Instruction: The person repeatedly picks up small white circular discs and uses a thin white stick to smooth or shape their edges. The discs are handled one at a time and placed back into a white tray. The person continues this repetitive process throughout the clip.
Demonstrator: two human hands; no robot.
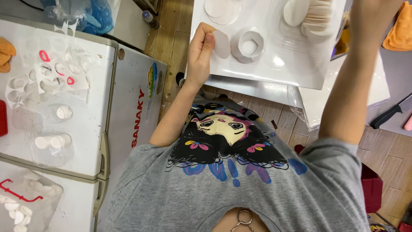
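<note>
head | left hand (201,51) pinches white disc (222,44) | right hand cut off

One white tray (240,73) lies on the desk, and on it is one white ring-shaped roll (248,44). Beside the roll, one hand (201,49) holds one white oval pad (222,44). Beyond the roll lie two overlapping white discs (221,9) and, farther along the tray, one stack of beige pads (317,15). One black-handled knife (388,114) lies off the tray's far side.
</note>
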